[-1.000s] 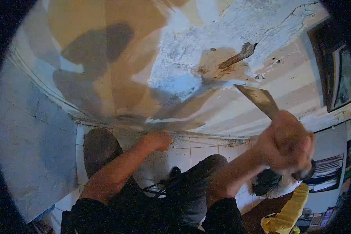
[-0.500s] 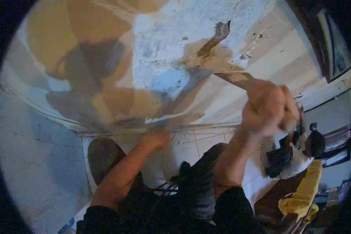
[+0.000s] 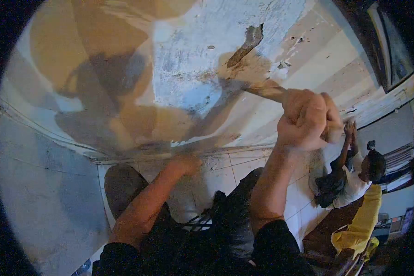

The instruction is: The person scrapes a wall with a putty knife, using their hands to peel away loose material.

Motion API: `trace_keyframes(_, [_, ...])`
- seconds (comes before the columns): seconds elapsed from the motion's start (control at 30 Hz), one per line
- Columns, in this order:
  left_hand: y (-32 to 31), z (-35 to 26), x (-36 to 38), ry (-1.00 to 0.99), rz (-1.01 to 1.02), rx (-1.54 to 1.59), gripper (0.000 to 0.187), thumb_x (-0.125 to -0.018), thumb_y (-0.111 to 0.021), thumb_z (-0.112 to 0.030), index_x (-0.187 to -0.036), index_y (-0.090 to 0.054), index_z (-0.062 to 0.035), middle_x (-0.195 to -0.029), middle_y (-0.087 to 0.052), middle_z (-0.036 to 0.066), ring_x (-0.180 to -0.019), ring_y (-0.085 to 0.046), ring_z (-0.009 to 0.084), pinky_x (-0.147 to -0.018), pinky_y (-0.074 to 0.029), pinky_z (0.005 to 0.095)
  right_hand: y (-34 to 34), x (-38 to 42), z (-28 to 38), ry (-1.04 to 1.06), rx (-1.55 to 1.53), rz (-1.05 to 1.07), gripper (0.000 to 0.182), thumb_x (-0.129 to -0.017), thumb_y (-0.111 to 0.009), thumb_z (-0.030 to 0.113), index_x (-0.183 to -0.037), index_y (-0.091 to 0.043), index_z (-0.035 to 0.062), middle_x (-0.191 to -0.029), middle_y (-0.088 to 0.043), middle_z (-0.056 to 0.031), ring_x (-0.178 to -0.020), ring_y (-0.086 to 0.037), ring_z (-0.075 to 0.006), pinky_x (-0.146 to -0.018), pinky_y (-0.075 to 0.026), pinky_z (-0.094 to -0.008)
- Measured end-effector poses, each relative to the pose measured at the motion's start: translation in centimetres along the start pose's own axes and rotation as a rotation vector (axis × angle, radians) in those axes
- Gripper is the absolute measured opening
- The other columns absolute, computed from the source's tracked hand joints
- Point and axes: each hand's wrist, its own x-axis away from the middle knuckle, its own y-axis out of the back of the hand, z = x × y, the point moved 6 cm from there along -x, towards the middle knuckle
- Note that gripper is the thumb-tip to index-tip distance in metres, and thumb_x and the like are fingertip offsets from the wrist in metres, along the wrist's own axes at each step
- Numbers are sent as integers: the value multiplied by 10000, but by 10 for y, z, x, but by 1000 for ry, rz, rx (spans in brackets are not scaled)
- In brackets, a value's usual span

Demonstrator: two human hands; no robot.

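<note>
A flat scraper (image 3: 267, 92) is gripped by its handle in my right hand (image 3: 308, 118), fingers wrapped round it. Its blade tip is at the painted wall (image 3: 188, 50), near a brown patch of bare plaster below a dark gouge (image 3: 247, 45). Pale paint is peeled around that area. My left hand (image 3: 186, 164) hangs low near the foot of the wall, above my knees; its fingers look curled, but they are blurred and anything in them is hidden.
Another person (image 3: 354, 177) sits on the right with hands raised to the wall. Nearby lies a yellow cloth (image 3: 359, 227). A grey wall (image 3: 41, 184) stands at the left, and floor tiles (image 3: 225, 177) show below.
My right hand and the scraper have shifted slightly left. The camera view has moved a little. The other person's raised hands show more clearly.
</note>
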Motion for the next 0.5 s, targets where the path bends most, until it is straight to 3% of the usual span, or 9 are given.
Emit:
trace_keyframes(0.07, [11,-8,10,21,67,-55,302,-811,-574,-165,-1072,-638,-29,-1083,-639,217,-999,-623,382,-867,-490,495,-16,7,-5,-348,-466,87,291,-799,-664,237,-594,-555,62,-553,-504,-5,-511,-506,-137,-514,-434,-258])
trace_keyframes(0.13, [16,-12,12,53,128,-2,314,-804,-578,-166,-1078,-633,-24,-1091,-636,220,-1003,-622,382,-865,-489,501,-14,10,-7,-367,-529,55,294,-822,-630,229,-616,-575,26,-583,-561,-41,-525,-518,-131,-509,-428,-256])
trace_keyframes(0.2, [6,-9,14,74,194,39,326,-796,-581,-167,-1084,-628,-20,-1099,-632,223,-1006,-620,382,-863,-487,507,-11,11,-6,-321,-504,18,302,-827,-625,224,-615,-558,20,-581,-552,-48,-515,-510,-130,-500,-428,-261])
trace_keyframes(0.27, [10,-7,17,18,-56,51,329,-796,-584,-165,-1085,-626,-16,-1093,-635,221,-1008,-620,377,-865,-486,509,-7,8,-5,-263,-472,-35,311,-832,-620,220,-614,-541,13,-579,-543,-54,-505,-502,-129,-490,-428,-266])
trace_keyframes(0.3, [16,-6,13,21,-68,49,329,-796,-584,-165,-1085,-626,-16,-1093,-635,221,-1008,-620,377,-865,-486,509,-9,6,-4,-230,-465,-65,315,-834,-618,218,-613,-533,10,-577,-539,-58,-500,-497,-128,-486,-428,-268])
trace_keyframes(0.37, [4,-5,7,92,159,40,329,-802,-590,-170,-1094,-623,-23,-1095,-634,216,-1007,-619,375,-863,-491,499,-9,9,-3,-177,-445,-104,324,-840,-613,213,-612,-515,3,-575,-530,-65,-490,-489,-127,-477,-428,-273])
trace_keyframes(0.4, [-2,-1,6,92,162,49,329,-802,-590,-170,-1094,-623,-23,-1095,-634,216,-1007,-619,375,-863,-491,499,-11,16,-11,-179,-449,-95,324,-840,-613,213,-612,-515,3,-575,-530,-65,-490,-489,-127,-477,-428,-273])
trace_keyframes(0.47, [-8,3,3,28,40,81,301,-804,-579,-156,-1069,-631,-23,-1071,-639,224,-999,-621,378,-851,-498,488,-9,27,-18,76,-20,-50,316,-833,-618,227,-622,-515,14,-603,-539,-77,-502,-481,-129,-487,-440,-281])
trace_keyframes(0.5, [-8,1,4,23,38,75,301,-804,-579,-156,-1069,-631,-23,-1071,-639,224,-999,-621,378,-851,-498,488,-22,7,-10,-550,-731,209,298,-812,-634,211,-628,-501,18,-611,-521,-75,-527,-476,-142,-519,-450,-291])
